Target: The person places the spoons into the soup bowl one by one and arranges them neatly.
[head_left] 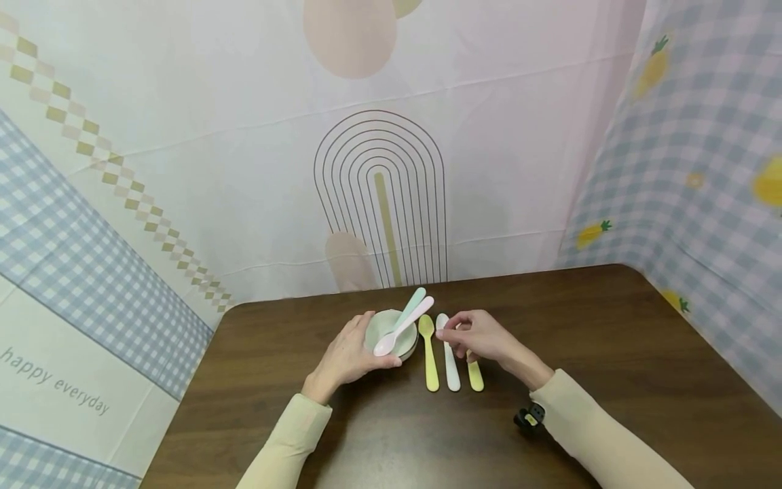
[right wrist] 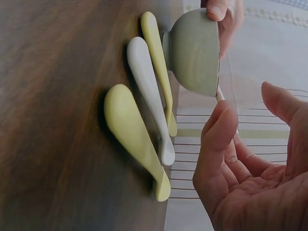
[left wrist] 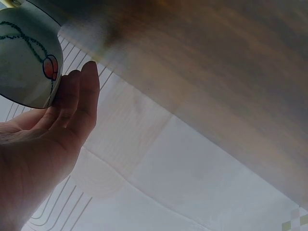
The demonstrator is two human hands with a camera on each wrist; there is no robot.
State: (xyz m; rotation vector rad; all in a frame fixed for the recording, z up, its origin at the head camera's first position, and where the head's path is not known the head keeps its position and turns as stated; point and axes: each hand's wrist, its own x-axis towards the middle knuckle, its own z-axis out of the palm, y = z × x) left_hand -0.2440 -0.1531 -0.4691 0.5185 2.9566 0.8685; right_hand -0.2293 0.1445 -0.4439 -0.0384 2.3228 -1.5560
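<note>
With thumb and fingers round its side, my left hand [head_left: 348, 354] grips a pale green bowl [head_left: 377, 324]. Inside the bowl lean a mint spoon [head_left: 413, 303] and a pale pink spoon [head_left: 408, 323], handles over the far right rim. A painted vine and red motif mark the bowl's outside [left wrist: 24, 65] in the left wrist view. To its right lie a yellow spoon [head_left: 430, 363], a white spoon [head_left: 452, 373] and another yellow spoon [head_left: 475, 377], side by side. My right hand [head_left: 482, 336] hovers over the rightmost two, fingers bent loosely, thumb apart, holding nothing; it partly hides them.
All of this is on a dark brown wooden table [head_left: 391, 435], whose far edge runs close behind the bowl. A printed white cloth [head_left: 263, 170] hangs behind it, with checked cloth at both sides. A small black device [head_left: 529, 415] sits at my right cuff.
</note>
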